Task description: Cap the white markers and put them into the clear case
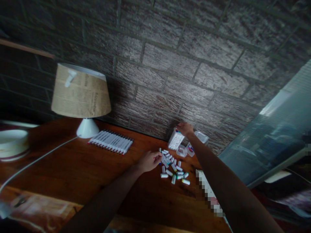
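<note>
My left hand [148, 160] rests on the wooden table [73, 168] with its fingers pinched at the edge of a heap of several small white caps [173, 168] with coloured ends. What the fingers hold is too small to name. My right hand [185, 128] reaches to the back of the table by the brick wall and grips the top of a clear plastic marker box [175, 139]. Two small clear containers [186, 150] lie beside that box. A row of several white markers [111, 141] lies flat to the left.
A table lamp [81, 97] with a paper shade stands at the back left, its white cable [36, 160] running across the table. A white bowl [12, 144] sits at the far left. A glass pane [274, 142] leans at the right. A blurred patch covers something by my right forearm.
</note>
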Available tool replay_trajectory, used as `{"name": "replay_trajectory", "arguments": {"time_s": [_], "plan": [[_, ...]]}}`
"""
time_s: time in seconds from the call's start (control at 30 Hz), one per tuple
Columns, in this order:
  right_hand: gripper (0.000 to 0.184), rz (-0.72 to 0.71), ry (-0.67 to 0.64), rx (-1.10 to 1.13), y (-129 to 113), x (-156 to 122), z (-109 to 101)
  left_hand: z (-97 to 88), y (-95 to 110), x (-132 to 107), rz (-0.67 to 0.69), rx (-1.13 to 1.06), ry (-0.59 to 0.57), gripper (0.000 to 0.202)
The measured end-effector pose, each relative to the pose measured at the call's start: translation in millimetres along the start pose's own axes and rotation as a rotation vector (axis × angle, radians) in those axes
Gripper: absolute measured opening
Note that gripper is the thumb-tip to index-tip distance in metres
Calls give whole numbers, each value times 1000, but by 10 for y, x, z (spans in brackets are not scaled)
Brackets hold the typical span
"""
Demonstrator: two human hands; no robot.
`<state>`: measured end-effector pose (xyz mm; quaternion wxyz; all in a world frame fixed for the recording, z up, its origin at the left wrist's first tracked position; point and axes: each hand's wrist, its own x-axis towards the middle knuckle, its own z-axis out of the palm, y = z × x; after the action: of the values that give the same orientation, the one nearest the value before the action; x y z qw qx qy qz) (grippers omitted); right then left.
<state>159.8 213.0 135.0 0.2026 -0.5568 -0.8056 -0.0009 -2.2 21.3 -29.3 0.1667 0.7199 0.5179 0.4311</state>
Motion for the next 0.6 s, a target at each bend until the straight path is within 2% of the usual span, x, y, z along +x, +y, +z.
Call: {"name": "replay_trajectory", "arguments": {"time_s": [0.33, 0.6], "plan": [[27, 54, -95, -67, -20, -30, 10, -23, 31, 0, -5, 33, 5, 21], [29, 42, -89, -16, 23, -45, -62, -10, 0, 8, -4, 37, 6, 23]]}}
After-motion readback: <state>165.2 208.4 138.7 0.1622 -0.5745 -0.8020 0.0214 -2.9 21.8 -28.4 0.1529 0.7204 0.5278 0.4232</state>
